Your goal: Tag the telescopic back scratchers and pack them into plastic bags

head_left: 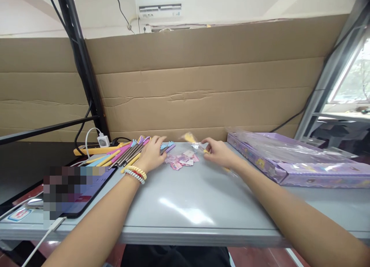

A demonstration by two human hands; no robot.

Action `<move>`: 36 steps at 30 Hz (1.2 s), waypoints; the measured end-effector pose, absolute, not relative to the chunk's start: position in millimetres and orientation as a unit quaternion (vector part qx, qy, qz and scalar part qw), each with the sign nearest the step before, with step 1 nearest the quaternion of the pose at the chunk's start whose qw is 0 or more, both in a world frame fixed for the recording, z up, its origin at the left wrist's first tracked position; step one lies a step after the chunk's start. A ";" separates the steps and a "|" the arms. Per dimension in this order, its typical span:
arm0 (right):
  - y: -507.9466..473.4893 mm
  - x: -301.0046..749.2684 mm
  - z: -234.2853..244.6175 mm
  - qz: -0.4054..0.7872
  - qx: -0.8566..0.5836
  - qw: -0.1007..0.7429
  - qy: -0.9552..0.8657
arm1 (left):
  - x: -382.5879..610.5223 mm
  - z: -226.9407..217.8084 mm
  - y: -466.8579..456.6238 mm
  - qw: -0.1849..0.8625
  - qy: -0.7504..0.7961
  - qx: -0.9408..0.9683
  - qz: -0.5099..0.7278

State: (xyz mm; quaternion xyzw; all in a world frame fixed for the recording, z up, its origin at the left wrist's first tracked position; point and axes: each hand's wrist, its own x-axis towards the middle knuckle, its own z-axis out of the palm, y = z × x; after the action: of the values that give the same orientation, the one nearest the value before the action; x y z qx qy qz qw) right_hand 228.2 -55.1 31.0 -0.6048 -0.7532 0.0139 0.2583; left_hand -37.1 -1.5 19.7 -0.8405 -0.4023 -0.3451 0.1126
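Observation:
My left hand (153, 154), with beaded bracelets at its wrist, rests over the right end of a pile of colourful pens (123, 153). Its fingers are apart. Blue and purple pens (168, 146) with small hand-shaped tops stick out beyond the fingers. My right hand (217, 153) is closed on a yellow pen (189, 138) in a clear plastic sleeve, blurred by motion and held slanting above the table. Between the hands lie small pink and white paper cards (183, 159) in a loose heap.
To the right stands a purple patterned box (297, 174) with clear plastic bags (277, 145) in it. A tablet (86, 193) with a white cable lies at the left. Behind the grey table (202, 205) rises a cardboard panel (196, 93). A white charger (103, 140) sits behind the pens.

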 end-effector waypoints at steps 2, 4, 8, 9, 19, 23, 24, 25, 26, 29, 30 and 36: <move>-59.6 216.5 27.8 0.034 -0.512 0.265 -0.817 | -35.6 19.1 -4.7 0.144 -0.388 -0.842 -0.345; -61.5 208.3 22.6 0.040 -0.457 0.258 -0.851 | -33.2 18.9 -9.1 0.168 -0.381 -0.849 -0.326; -62.8 197.7 14.6 0.030 -0.407 0.257 -0.876 | -22.3 19.7 -23.0 0.211 -0.363 -0.867 -0.269; -63.8 195.1 14.0 0.025 -0.398 0.260 -0.879 | -18.3 19.9 -26.8 0.221 -0.350 -0.874 -0.254; -61.6 201.6 19.8 0.008 -0.430 0.323 -0.843 | -9.8 22.9 -31.4 0.278 -0.359 -0.864 -0.217; -53.2 220.7 20.3 0.062 -0.482 0.314 -0.816 | -27.2 26.3 -18.3 0.278 -0.416 -0.834 -0.231; -51.3 224.6 20.3 0.078 -0.494 0.328 -0.802 | -31.4 26.5 -14.7 0.276 -0.428 -0.828 -0.234; -49.4 228.0 20.1 0.089 -0.508 0.349 -0.783 | -35.3 26.3 -11.5 0.274 -0.438 -0.823 -0.237; -47.5 231.1 19.9 0.097 -0.522 0.371 -0.762 | -38.7 26.0 -8.6 0.272 -0.445 -0.819 -0.241; -42.1 237.9 18.3 0.128 -0.558 0.415 -0.707 | -45.1 24.9 -3.5 0.262 -0.457 -0.812 -0.252; -40.9 239.2 17.8 0.144 -0.561 0.423 -0.697 | -45.9 24.8 -2.9 0.259 -0.459 -0.811 -0.254; -44.0 238.0 18.2 0.295 -0.509 0.414 -0.694 | -45.3 25.2 -3.2 0.249 -0.461 -0.811 -0.260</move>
State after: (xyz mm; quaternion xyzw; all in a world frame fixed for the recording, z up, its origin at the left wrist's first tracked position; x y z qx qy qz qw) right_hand 238.0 -44.0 18.2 -0.5092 -0.6942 0.2951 0.4144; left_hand -45.3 -3.2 25.2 -0.8112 -0.4607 -0.2603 0.2492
